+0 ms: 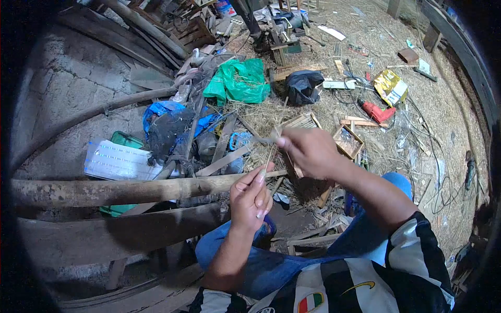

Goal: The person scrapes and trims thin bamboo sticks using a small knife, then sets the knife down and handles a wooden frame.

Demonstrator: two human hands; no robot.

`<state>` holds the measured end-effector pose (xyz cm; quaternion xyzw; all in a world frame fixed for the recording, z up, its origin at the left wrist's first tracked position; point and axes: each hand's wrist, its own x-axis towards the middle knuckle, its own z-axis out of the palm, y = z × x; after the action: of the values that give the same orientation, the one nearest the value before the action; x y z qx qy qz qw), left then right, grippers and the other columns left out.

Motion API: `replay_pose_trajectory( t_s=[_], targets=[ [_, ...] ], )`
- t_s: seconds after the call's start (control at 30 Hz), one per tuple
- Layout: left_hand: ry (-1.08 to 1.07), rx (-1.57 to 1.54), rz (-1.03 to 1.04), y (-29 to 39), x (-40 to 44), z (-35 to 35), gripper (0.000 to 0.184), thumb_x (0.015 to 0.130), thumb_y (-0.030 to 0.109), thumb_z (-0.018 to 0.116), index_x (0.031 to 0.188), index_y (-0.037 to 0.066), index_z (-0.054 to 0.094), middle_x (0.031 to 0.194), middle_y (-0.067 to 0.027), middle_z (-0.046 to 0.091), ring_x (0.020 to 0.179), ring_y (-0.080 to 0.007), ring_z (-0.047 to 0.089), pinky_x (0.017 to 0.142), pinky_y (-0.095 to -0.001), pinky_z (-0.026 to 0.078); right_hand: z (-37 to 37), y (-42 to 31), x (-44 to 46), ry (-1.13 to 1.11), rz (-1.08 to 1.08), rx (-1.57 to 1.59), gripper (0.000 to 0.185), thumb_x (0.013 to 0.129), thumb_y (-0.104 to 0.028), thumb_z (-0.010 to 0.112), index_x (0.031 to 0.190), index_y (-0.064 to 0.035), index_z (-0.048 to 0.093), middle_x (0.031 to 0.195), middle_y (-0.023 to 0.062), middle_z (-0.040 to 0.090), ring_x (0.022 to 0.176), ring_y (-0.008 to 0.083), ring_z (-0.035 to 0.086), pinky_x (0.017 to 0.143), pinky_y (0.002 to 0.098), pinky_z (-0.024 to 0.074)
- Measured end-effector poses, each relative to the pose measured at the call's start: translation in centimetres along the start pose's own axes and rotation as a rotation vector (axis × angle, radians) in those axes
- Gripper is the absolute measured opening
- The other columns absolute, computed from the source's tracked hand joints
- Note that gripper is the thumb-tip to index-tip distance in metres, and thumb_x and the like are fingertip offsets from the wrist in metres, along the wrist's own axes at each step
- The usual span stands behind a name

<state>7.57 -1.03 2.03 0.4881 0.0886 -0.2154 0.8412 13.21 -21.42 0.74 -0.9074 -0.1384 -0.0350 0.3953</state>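
Head view.

Left hand [250, 199]: grip narrow, thumb and fingertips pinching a thin pale strip [270, 156], which slants upward in front of the person, above the floor [449, 156].

Right hand [309, 151]: grip narrow, above and to the right of the left hand, fingertips closed on a blurred pale piece [265, 139] beside the strip; cannot tell whether it is a blade.

Striped jersey [378, 298], black and white: curved yellow swoosh of the Nike type; shield in green, white and red; round badge, partly cut off, no wording legible.

Printed sheet [117, 160], white, left of the hands, behind a wooden pole [104, 192]: rows of small print, unreadable.

Yellow packet [390, 87], toward the floor's right edge: pale and dark markings, unreadable. Just below it, one red power drill [378, 112], no label legible.

Green plastic bag [239, 81], crumpled, toward the floor's left edge: unmarked as far as seen. Black plastic bag [304, 87], to its right: likewise.

Shallow wooden box [347, 142], on the floor just beyond the right forearm: plain sides, open top.

Blue jeans [214, 253], worn by the person: no label visible.
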Motion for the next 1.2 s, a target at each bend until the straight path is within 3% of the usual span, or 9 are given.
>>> replay_pose_trajectory(
  t_s=[0.07,0.17,0.37,0.53,0.6,0.7,0.8,0.97,1.2],
  targets=[
    [-0.018,-0.032,-0.026,-0.1,0.1,-0.1,0.032,0.102,0.012,0.047,0.126,-0.006,0.058,0.05,0.0031,0.038,0.033,-0.006,0.031,0.034,-0.0228,0.03,0.5,1.8,0.9,0.015,0.05,0.033,0.034,0.098,-0.039,0.053,0.096,-0.0058,0.061,0.072,0.0148,0.062,0.068,0.0311,0.065,0.061,0.044,0.0487],
    [-0.056,-0.061,-0.061,0.0,-0.1,0.1,0.031,0.102,0.013,0.047,0.124,-0.006,0.058,0.05,0.0019,0.04,0.032,-0.007,0.031,0.033,-0.0233,0.031,0.3,1.9,1.0,-0.044,0.099,0.758,0.038,0.104,-0.037,0.051,0.109,-0.0024,0.064,0.075,-0.007,0.046,0.067,0.0051,0.042,0.058,0.0233,0.0357],
    [-0.012,0.118,-0.025,-0.3,0.1,1.1,0.03,0.103,0.017,0.048,0.116,-0.007,0.06,0.052,-0.0009,0.047,0.034,-0.009,0.037,0.034,-0.0238,0.034,0.0,0.9,0.7,-0.234,0.211,1.113,0.033,0.104,-0.037,0.05,0.107,-0.0061,0.063,0.07,-0.0062,0.043,0.062,0.002,0.037,0.053,0.0214,0.0286],
    [0.058,0.266,0.064,-0.6,0.5,1.5,0.029,0.102,0.018,0.053,0.112,-0.007,0.063,0.052,-0.0003,0.047,0.037,-0.0075,0.038,0.036,-0.0229,0.033,0.6,0.0,0.3,-0.281,0.17,1.079,0.037,0.104,-0.039,0.049,0.103,-0.0048,0.063,0.064,-0.0085,0.041,0.054,0.0031,0.036,0.048,0.0239,0.0294],
    [0.109,0.366,0.177,-0.8,0.4,1.5,0.028,0.101,0.017,0.056,0.112,-0.007,0.065,0.052,0.0007,0.046,0.038,-0.0057,0.036,0.036,-0.0221,0.031,0.8,0.3,0.3,-0.105,0.041,0.656,0.038,0.101,-0.042,0.053,0.096,-0.0058,0.063,0.064,0.0039,0.053,0.056,0.0155,0.052,0.054,0.033,0.0414],
    [0.168,0.43,0.252,-1.0,0.4,1.4,0.027,0.101,0.017,0.056,0.112,-0.006,0.066,0.052,0.0019,0.045,0.038,-0.0046,0.035,0.036,-0.0217,0.029,-0.1,-1.0,-0.8,-0.023,-0.058,0.174,0.035,0.098,-0.04,0.054,0.09,-0.0066,0.061,0.071,0.0117,0.061,0.062,0.0311,0.063,0.056,0.0436,0.0473],
    [0.174,0.423,0.323,-1.3,0.4,1.0,0.026,0.101,0.016,0.056,0.111,-0.005,0.067,0.053,0.0023,0.046,0.038,-0.0042,0.035,0.036,-0.0217,0.029,0.3,-1.3,-1.7,0.039,-0.277,-0.011,0.03,0.097,-0.035,0.054,0.086,-0.0084,0.059,0.075,0.0126,0.065,0.067,0.0373,0.064,0.054,0.0482,0.0483],
    [0.166,0.533,0.312,-0.9,-0.2,1.0,0.024,0.1,0.018,0.059,0.11,-0.002,0.07,0.059,0.0034,0.054,0.046,-0.0017,0.043,0.041,-0.0191,0.032,-1.0,-0.3,-0.4,0.059,-0.118,-0.116,0.024,0.095,-0.035,0.054,0.091,-0.0123,0.059,0.078,0.0115,0.066,0.068,0.0358,0.066,0.055,0.0493,0.0504],
    [0.176,0.643,0.35,-1.2,-0.1,0.5,0.025,0.1,0.016,0.058,0.111,-0.004,0.069,0.064,0.0043,0.056,0.049,-0.0009,0.044,0.044,-0.0189,0.033,-0.5,-1.4,-1.1,-0.034,-0.18,-0.166,0.027,0.096,-0.037,0.051,0.091,-0.0115,0.057,0.072,0.0132,0.065,0.067,0.0366,0.066,0.055,0.0508,0.05]
  ],
)
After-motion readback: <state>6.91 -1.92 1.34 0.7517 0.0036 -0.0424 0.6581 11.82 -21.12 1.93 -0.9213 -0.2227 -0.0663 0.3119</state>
